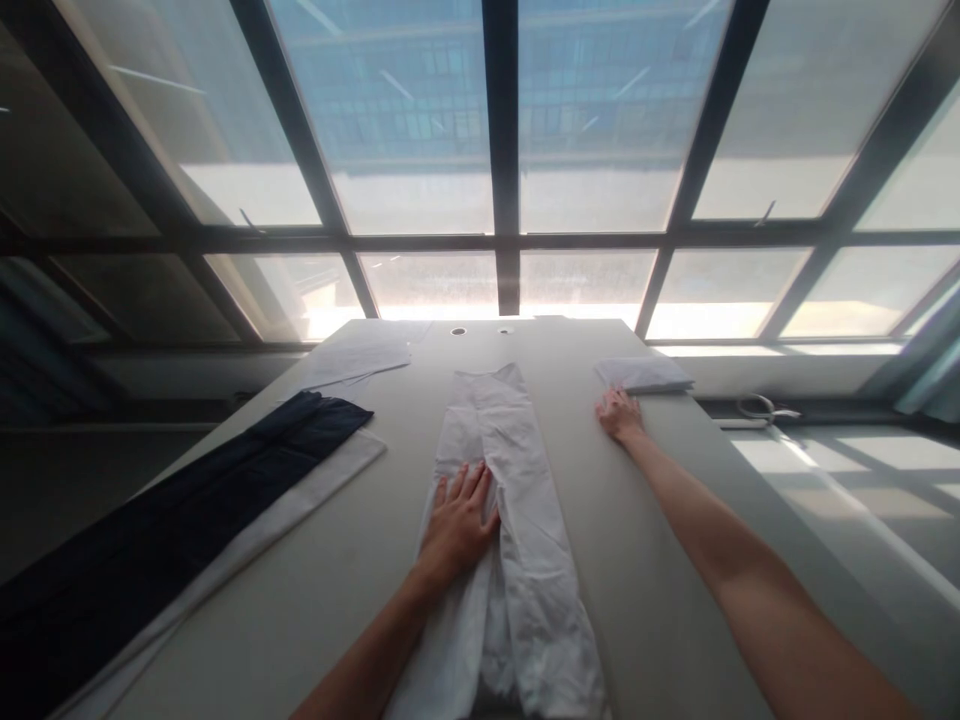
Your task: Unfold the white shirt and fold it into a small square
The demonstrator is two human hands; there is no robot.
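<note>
A pair of white trousers (525,500) lies lengthwise down the middle of the table, its two legs side by side and creased, the waist end toward the window. My left hand (459,525) rests flat on it near the gap between the legs, fingers stretched out. Farther off on the right, my right hand (621,412) has its bent fingers closed at the near left corner of a folded white garment (652,374). The fingertips there are partly hidden.
Dark navy trousers (217,500) lie over a white garment (300,500) on the left. More white cloth (360,358) is spread at the back left. The white table (360,600) has two round holes at its far end, before large windows (420,120). A cable coil (756,408) lies beyond the right edge.
</note>
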